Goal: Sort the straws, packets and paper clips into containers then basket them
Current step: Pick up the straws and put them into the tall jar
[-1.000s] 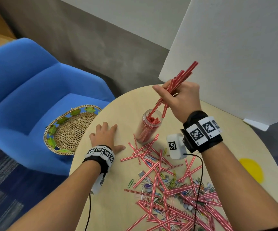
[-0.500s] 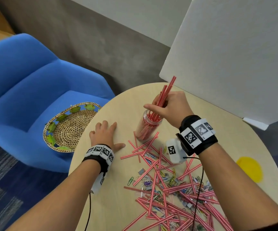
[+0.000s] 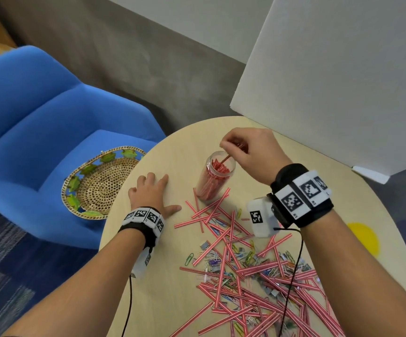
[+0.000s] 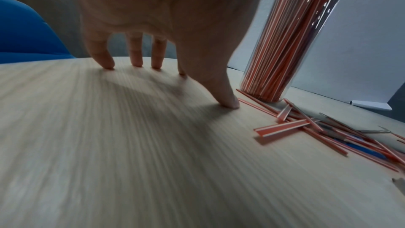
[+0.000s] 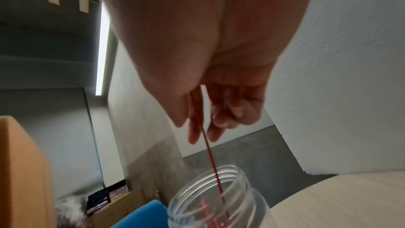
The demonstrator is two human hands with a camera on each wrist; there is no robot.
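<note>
A red-striped straw (image 5: 211,160) dips into the mouth of the clear jar (image 3: 215,177), pinched by the curled fingers (image 5: 215,127) of the right hand (image 3: 251,154). The jar stands upright on the round worktop (image 3: 172,288), packed with straws. Beside it the left hand (image 3: 149,193) rests flat, fingers spread. Loose straws (image 3: 258,276) and paper clips (image 3: 217,260) lie heaped nearer the person; a woven basket (image 3: 99,183) sits on the blue chair (image 3: 26,130).

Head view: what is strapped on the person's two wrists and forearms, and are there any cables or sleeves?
Both forearms are bare, no sleeves. Each wrist carries a black strap ringed with white square tiles printed with black-and-white fiducial markers: left wrist band, right wrist band. A white boxy camera unit bearing its own marker hangs under each wrist, and a thin black cable trails from each back toward the body.
</note>
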